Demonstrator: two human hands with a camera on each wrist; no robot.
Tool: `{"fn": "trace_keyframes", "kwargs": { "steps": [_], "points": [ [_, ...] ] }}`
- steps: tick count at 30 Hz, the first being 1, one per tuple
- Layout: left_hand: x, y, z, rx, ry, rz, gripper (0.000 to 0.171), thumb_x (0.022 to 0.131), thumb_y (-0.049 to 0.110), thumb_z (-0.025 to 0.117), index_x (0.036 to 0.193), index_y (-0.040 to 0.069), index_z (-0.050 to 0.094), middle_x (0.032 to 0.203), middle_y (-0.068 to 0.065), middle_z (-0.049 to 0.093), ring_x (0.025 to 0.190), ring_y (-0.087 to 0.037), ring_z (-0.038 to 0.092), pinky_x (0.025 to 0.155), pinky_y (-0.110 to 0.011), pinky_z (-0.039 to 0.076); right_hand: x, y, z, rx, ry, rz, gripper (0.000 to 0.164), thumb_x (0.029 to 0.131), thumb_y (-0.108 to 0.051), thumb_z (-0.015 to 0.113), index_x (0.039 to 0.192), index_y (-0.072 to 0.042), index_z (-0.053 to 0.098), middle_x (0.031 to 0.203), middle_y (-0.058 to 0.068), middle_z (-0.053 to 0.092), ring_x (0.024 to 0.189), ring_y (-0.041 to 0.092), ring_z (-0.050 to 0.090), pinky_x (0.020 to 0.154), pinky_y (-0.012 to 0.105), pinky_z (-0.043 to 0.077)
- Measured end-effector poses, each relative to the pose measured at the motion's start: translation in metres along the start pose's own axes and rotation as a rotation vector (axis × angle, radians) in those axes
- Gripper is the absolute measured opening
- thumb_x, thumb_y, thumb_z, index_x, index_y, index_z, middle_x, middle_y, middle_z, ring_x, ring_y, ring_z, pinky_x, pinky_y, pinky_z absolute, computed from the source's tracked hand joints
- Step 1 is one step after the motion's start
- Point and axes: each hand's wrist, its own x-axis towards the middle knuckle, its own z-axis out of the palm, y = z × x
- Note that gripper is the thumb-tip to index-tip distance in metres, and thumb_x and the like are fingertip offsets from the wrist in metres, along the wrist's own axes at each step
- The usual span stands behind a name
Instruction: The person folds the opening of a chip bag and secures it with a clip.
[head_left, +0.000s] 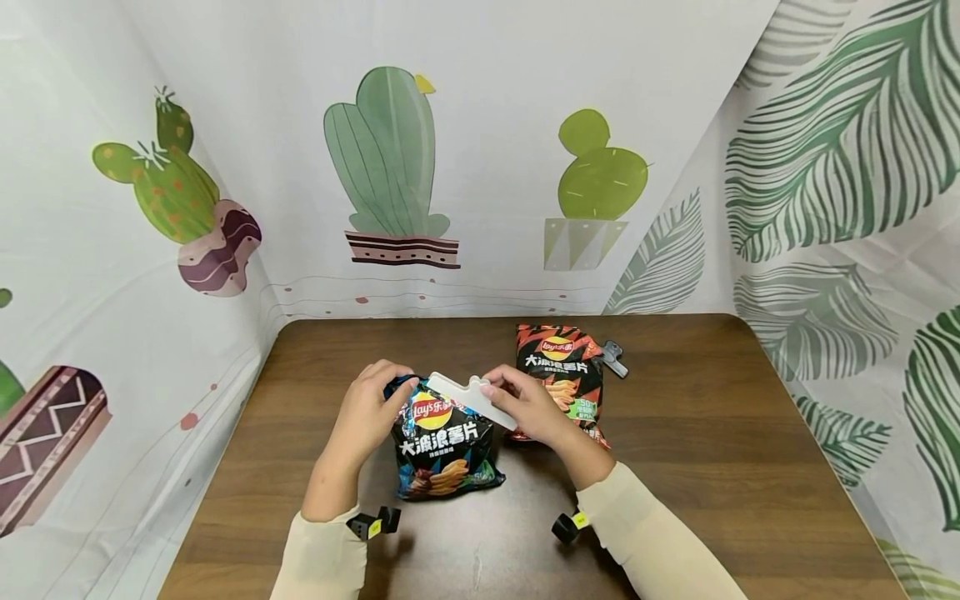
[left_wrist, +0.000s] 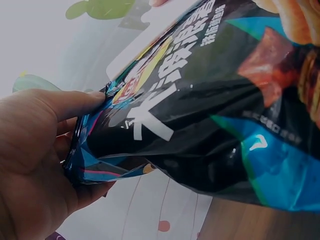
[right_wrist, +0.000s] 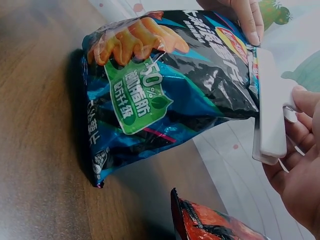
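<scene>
A black and blue Lay's chip bag [head_left: 442, 450] stands on the wooden table, its top edge raised between the two hands. My left hand [head_left: 371, 406] pinches the bag's upper left corner, thumb in front and fingers behind, as the left wrist view shows. A white bag clip [right_wrist: 272, 102] lies across the top edge of the bag. My right hand [head_left: 531, 404] grips that clip by its handle between thumb and fingers. In the right wrist view the clip's two bars lie along the bag's top, their ends sticking out past its corner.
Behind the right hand lies a red and black Lay's chip bag [head_left: 555, 362], with a grey clip [head_left: 613, 358] at its upper right side. The brown table [head_left: 697, 433] ends at a white cloth [head_left: 495, 167] printed with cacti and leaves.
</scene>
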Motion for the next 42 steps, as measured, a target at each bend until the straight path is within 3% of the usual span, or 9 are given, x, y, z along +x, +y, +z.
{"fn": "trace_keyframes", "kwargs": {
  "steps": [15,30,42],
  "points": [
    [0.000,0.002,-0.001,0.011,-0.002,0.012,0.018,0.100,0.025,0.065,0.108,0.010,0.073,0.105,-0.003,0.069,0.090,-0.018,0.058,0.077,-0.038,0.049,0.002,-0.001,0.003,-0.057,0.058,-0.050,0.014,0.102,-0.020,0.061,0.111,-0.011,0.068,0.098,0.009,0.069,0.079,0.010,0.060,0.067,0.025,0.049],
    [0.001,0.001,0.001,-0.006,0.006,0.024,0.016,0.100,0.021,0.065,0.108,0.010,0.073,0.104,-0.002,0.070,0.088,-0.016,0.060,0.078,-0.038,0.050,0.007,-0.005,0.007,-0.058,0.045,-0.050,0.015,0.102,-0.022,0.061,0.111,-0.012,0.068,0.097,0.008,0.068,0.080,0.010,0.058,0.068,0.024,0.048],
    [0.002,0.000,0.000,-0.071,-0.010,-0.060,0.018,0.101,0.028,0.064,0.112,0.015,0.069,0.115,-0.008,0.070,0.105,-0.027,0.065,0.091,-0.049,0.052,0.010,-0.004,0.006,-0.063,0.034,-0.037,0.015,0.103,-0.024,0.060,0.112,-0.015,0.068,0.097,0.004,0.067,0.080,0.012,0.058,0.068,0.025,0.049]
  ]
}}
